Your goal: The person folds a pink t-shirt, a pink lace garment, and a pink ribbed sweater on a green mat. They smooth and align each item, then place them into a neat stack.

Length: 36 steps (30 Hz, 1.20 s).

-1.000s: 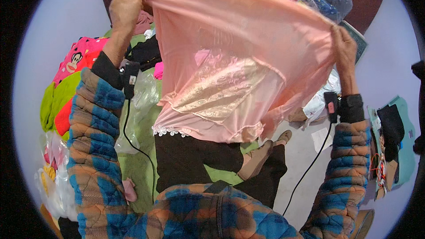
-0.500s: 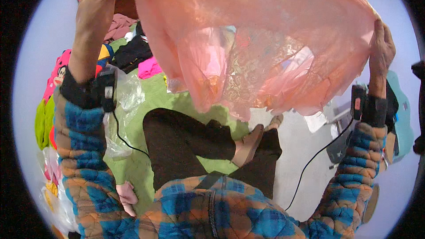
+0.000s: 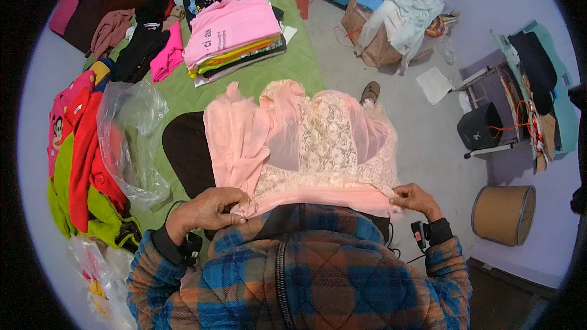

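Note:
A sheer pink garment with cream lace point(image 3: 330, 137) lies spread over my lap, its plain pink edge drawn toward my waist. My left hand point(image 3: 213, 211) pinches that edge at its left end, with thumb and fingers closed on the cloth. At the opposite end, my right hand point(image 3: 419, 200) grips the edge between thumb and bent fingers. A bunched pink part lies over my left thigh, above the left hand.
On the green bed cover point(image 3: 302, 43) stands a stack of folded clothes point(image 3: 235, 33). To the left lie red clothing point(image 3: 88, 159), lime-green clothing point(image 3: 101, 211) and a clear plastic bag point(image 3: 131, 140). At right are a black bin point(image 3: 480, 127) and a brown drum point(image 3: 502, 215).
Both hands have come down from high in front of me to my waist, bringing the pink garment onto my lap. The folded stack behind it now shows.

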Motion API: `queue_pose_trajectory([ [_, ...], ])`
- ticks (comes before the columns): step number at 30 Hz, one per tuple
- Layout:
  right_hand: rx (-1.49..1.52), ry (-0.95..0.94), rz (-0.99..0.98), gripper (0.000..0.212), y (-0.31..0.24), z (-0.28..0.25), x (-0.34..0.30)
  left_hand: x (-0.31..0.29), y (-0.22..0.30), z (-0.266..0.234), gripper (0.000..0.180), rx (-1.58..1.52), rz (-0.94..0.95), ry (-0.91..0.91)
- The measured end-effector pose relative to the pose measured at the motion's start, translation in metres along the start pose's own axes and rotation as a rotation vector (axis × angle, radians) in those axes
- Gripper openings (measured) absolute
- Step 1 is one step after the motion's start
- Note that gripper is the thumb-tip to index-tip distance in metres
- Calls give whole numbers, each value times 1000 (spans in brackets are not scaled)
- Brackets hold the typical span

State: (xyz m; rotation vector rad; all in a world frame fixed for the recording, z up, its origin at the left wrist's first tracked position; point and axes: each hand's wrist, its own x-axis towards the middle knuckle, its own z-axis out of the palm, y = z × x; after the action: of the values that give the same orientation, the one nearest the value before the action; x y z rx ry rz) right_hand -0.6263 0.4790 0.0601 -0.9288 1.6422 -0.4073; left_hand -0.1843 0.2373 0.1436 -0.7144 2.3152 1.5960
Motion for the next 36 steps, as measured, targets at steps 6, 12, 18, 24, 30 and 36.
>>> queue_pose_trajectory([
  [6, -189, -178, -25, 46, -4, 4, 5, 5, 18, -20, 26, 43, 8, -57],
  [12, -250, -301, -311, 43, -46, 11, 4, 39, 35, -5, 29, 427, -105, -26],
  [18, -161, -266, -264, 39, -56, 27, 11, 76, 23, 4, 38, 506, 385, 125],
  [24, -105, 205, -342, 27, -56, 59, 33, 89, 10, 10, 36, 322, 77, -57],
  [30, -166, 65, -387, 18, -62, 57, 37, 81, 5, 10, 36, 421, 22, -106],
  [36, 93, -292, -252, 16, -67, 33, 15, 66, 8, 7, 51, 353, 169, 126],
])
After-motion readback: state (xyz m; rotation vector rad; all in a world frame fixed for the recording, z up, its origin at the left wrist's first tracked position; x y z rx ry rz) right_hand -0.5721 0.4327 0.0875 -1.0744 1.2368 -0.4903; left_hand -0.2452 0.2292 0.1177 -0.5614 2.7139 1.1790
